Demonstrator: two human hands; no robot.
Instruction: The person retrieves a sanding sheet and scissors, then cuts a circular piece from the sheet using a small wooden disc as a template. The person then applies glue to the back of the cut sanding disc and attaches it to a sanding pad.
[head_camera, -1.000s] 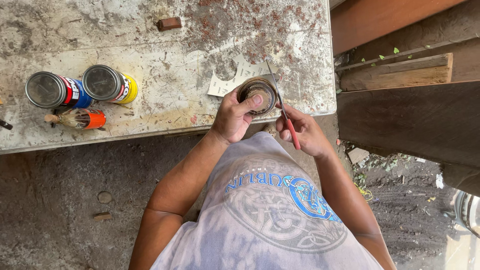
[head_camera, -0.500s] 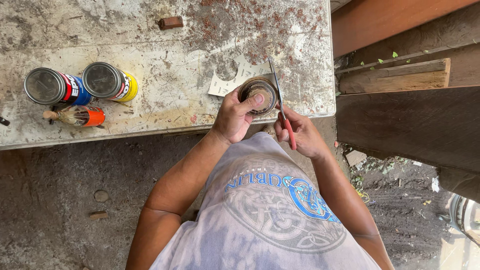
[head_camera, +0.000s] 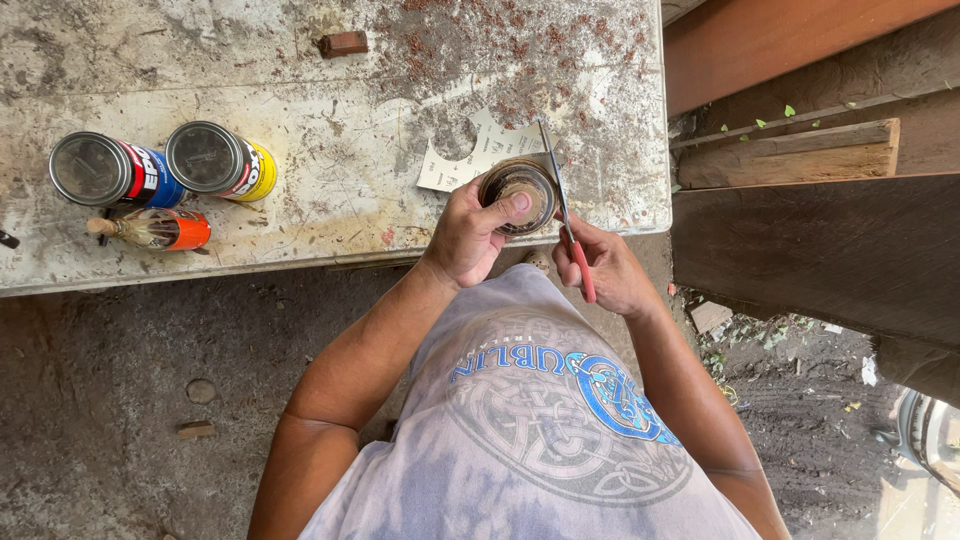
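**Tool lies along the tin's right rim**

The left hand (head_camera: 470, 235) is wrapped round a small round tin (head_camera: 518, 195) at the near edge of the table (head_camera: 330, 190), the thumb laid across its brown lid. The tin stands upright, partly on a white card (head_camera: 478, 150) with a round hole cut in it.

The right hand (head_camera: 607, 272) is closed on a red-handled tool (head_camera: 565, 220) with a thin metal blade. Its long axis runs away from the body, the red handle in the fist, the blade pointing up past the tin's right side. Blade and rim look to be touching, though whether the blade sits under the lid cannot be told.

The two hands are close together, just apart, with the tin directly ahead of both; the left is the one on it.

Well off to the left stand two larger tins (head_camera: 160, 170) and a brush (head_camera: 150, 228), out of easy reach.
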